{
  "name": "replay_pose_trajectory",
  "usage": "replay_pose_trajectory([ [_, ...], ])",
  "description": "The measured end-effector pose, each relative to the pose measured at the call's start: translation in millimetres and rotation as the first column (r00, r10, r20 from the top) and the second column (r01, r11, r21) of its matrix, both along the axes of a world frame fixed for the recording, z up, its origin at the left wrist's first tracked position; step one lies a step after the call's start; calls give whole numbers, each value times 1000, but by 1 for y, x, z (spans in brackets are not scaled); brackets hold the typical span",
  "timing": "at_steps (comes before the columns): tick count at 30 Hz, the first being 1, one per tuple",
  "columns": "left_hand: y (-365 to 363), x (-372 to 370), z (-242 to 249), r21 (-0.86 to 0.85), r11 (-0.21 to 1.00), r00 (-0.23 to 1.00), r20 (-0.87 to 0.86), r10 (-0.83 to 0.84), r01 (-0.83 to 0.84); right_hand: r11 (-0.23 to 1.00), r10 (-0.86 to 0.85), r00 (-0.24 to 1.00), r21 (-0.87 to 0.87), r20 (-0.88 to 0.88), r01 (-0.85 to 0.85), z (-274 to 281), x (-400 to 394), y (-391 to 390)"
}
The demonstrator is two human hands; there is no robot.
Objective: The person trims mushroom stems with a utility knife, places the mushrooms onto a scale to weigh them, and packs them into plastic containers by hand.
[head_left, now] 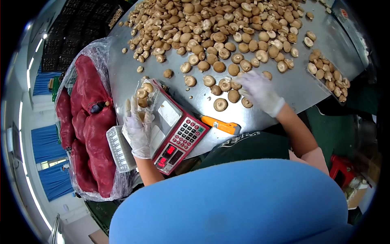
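My left hand [137,132], in a thin white glove, is at the left side of a red and silver weighing scale [175,134]. Its fingers lie along a clear plastic bag [153,106] with several mushrooms [142,93] in it, and appear to hold the bag's edge. The bag lies over the scale's far end. My right hand [262,92], also gloved, reaches over loose mushrooms [233,96] at the near edge of the pile. Its fingers are stretched out and slightly blurred, with the tips at the mushrooms; no mushroom shows clearly in its grasp.
A large mushroom pile [203,24] covers the far part of the metal table [284,87]. An orange cutter [220,125] lies beside the scale. At right is a clear tray of mushrooms [329,77]. Red mesh sacks [93,134] in clear plastic stand left, by a white slotted tray [120,148].
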State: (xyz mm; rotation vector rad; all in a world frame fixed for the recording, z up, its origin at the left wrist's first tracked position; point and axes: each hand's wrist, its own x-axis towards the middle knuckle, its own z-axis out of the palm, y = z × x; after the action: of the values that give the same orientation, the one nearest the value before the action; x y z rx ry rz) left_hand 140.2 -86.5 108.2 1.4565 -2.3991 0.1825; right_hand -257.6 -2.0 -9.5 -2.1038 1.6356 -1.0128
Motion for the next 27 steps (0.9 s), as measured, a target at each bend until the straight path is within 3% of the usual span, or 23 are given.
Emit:
replay_pose_trajectory([
  [1, 7, -15, 5, -2, 1000, 1000, 3, 2, -2, 996, -49, 988, -78, -145, 38, -14, 12, -13],
  [2, 15, -31, 8, 73, 997, 979, -204, 16, -1, 985, -107, 953, -161, -283, 63, -21, 18, -21],
  [3, 22, -45, 5, 145, 989, 915, -402, 46, 14, 985, -104, 954, -163, -282, 60, -20, 17, -24],
  [4, 24, -57, -3, 98, 993, 899, -438, -22, 72, 995, -94, 948, -72, -303, 75, -19, 17, -27],
  [5, 31, -72, -6, 79, 992, 917, -394, -61, 100, 996, -80, 942, 18, -326, 91, -18, 17, -29],
  [6, 35, -89, -10, 9, 993, 953, -282, -112, 120, 997, -76, 943, -6, -323, 79, -17, 14, -27],
  [8, 38, -116, -25, 7, 974, 939, -265, -218, 228, 997, -67, 947, -56, -314, 52, -25, 11, -24],
  [10, 38, -140, -47, 40, 933, 863, -395, -315, 358, 993, -63, 949, -111, -310, 30, -25, 7, -22],
  [13, 47, -170, -60, 141, 894, 844, -418, -336, 426, 990, -64, 938, -142, -340, 16, -17, 2, -14],
  [17, 55, -184, -78, 109, 825, 753, -488, -442, 555, 973, -103, 968, -226, -229, 50, -17, 10, -1],
  [19, 72, -183, -84, 327, 762, 722, -644, -252, 558, 921, -73, 997, -382, 8, 71, 1, 19, 15],
  [20, 83, -179, -78, 543, 645, 764, -637, -100, 537, 929, 56, 996, -370, 68, -27, 4, 22, 20],
  [21, 88, -176, -88, 463, 672, 715, -684, -143, 578, 930, 60, 996, -366, 69, -31, 2, 25, 26],
  [23, 94, -168, -100, 554, 554, 668, -744, -6, 621, 976, 135, 971, -197, 198, -96, -5, 28, 37],
  [27, 100, -165, -90, 539, 640, 757, -645, -104, 548, 972, 224, 962, -109, 159, -209, -16, 27, 47],
])
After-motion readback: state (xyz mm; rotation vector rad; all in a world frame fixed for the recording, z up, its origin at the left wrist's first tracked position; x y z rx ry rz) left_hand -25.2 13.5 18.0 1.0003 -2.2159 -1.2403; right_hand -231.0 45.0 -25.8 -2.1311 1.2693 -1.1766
